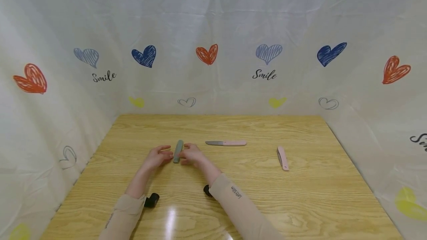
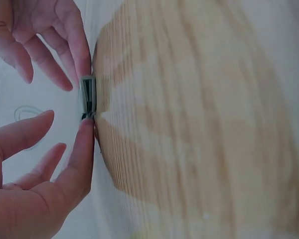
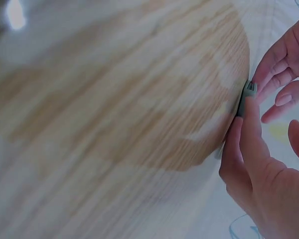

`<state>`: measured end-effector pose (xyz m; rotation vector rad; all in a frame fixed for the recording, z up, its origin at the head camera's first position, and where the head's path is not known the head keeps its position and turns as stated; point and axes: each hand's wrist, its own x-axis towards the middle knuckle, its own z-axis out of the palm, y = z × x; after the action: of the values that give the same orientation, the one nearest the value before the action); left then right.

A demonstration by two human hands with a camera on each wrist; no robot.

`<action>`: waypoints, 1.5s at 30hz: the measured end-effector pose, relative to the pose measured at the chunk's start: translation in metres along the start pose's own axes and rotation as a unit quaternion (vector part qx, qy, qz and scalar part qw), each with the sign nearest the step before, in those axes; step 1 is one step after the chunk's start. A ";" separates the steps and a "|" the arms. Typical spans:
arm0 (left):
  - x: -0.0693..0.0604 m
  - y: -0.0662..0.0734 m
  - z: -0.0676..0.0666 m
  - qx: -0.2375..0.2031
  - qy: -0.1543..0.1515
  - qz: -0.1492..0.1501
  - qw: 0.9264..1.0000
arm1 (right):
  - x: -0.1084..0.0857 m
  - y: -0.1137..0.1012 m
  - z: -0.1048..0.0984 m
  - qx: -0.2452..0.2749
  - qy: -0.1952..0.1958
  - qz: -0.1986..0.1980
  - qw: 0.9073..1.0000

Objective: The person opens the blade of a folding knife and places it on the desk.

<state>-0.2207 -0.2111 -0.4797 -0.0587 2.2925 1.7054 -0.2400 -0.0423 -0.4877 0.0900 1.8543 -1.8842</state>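
A green folding knife [image 1: 178, 152] lies folded on the table between the two hands. My left hand [image 1: 158, 157] is at its left side; in the left wrist view one finger [image 2: 81, 142] touches the near end of the knife [image 2: 87, 95]. From the right, my right hand [image 1: 193, 154] reaches in with its fingers against the handle. In the right wrist view its fingers [image 3: 253, 132] are extended along the knife [image 3: 246, 94], and the thumb stands apart. Neither hand curls round it.
A pink folding knife [image 1: 234, 143] with its blade out lies right of the hands. Farther right is another pink folding knife [image 1: 282, 158], folded. The wooden table [image 1: 317, 195] is bounded by a white curtain [image 1: 233, 17] with printed hearts at the back and sides.
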 end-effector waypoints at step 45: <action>-0.002 0.048 0.060 -0.084 -0.041 0.064 0.994 | -0.041 -0.018 -0.072 -0.019 -0.053 -0.116 0.992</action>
<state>-0.2165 -0.1405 -0.4505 0.1230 2.1317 1.9233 -0.2312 0.0377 -0.4611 -0.2441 1.8945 -1.9610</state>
